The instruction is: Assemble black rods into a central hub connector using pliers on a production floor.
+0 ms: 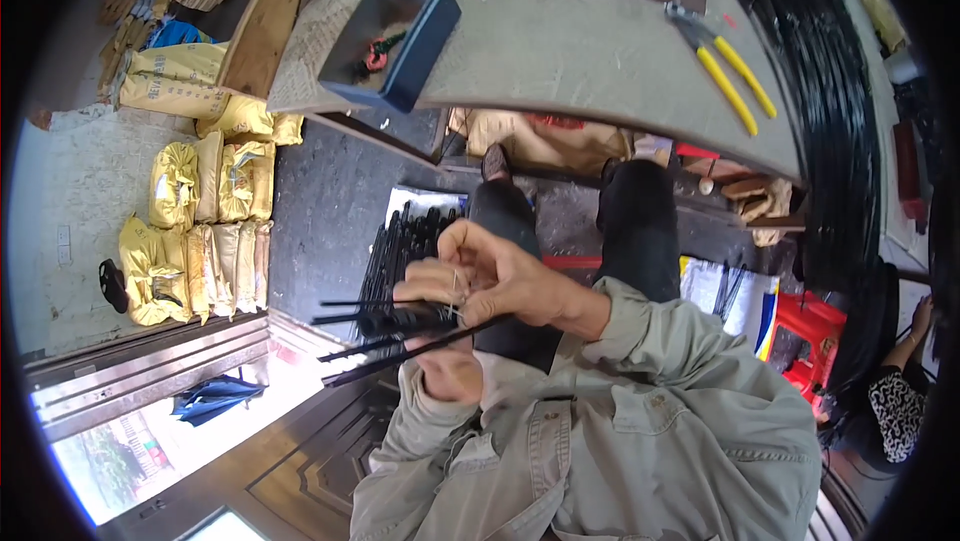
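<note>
bundle of thin black rods (405,322) held just off centre toward 7 o'clock, ends poked out toward 8–9, clamped in the left hand (430,282), right hand (515,276) curled by a thin pale wire (456,285), pinch honestly can't be told, yellow-handled metal pliers (726,90) seen around 2

The counter (580,51) is surfaced in matt, dusty-looking grey. The bin (430,51) is moulded in smooth dark plastic; the pliers (726,90) are headed with metal and sleeved in yellow plastic. A gloss is shown by the black strands (845,91), a duller finish by the held black rods (410,321). Matt cloth is seen in the jacket (650,431).
</note>
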Tool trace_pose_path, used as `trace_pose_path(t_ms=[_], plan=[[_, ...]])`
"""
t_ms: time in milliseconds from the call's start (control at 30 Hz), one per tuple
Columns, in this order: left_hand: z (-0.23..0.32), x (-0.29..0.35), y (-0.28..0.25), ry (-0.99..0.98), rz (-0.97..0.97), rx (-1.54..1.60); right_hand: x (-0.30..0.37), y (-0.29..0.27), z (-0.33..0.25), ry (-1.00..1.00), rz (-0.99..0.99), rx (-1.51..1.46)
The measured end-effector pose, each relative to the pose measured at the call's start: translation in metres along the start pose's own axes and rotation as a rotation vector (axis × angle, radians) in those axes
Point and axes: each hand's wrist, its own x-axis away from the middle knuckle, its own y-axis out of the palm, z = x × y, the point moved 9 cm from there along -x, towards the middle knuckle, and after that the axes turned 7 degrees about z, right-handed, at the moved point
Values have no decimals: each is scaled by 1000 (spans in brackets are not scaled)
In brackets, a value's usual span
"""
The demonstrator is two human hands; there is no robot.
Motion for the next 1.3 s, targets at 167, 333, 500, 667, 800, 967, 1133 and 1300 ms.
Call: trace_pose_path(t_ms=[167, 333, 500, 667, 800, 967, 1133, 1300], plan=[[1, 5, 14, -126, -58, -409, 11, -12, -21, -7, -44, 2], [-12, -14, 9, -230, 99, -210, 43, -41, -164, -680, 429, 1585], [-37, -7, 33, -300, -259, -441, 83, -109, -270, -708, 1226, 2341], [-37, 0, 55, -296, -463, -302, 85, -115, -276, -860, 1064, 2540], [-28, 3, 45, -269, -377, -213, 120, -113, -273, -804, 1137, 1623], [-16, 7, 39, -236, -405, -158, 102, 1, -180, -601, 534, 1681], [-20, 14, 49, -222, -481, -144, 117, 54, -150, -1078, 328, 2737], [-24, 11, 57, -203, -527, -118, 128, 67, -137, -1360, 235, 3057]])
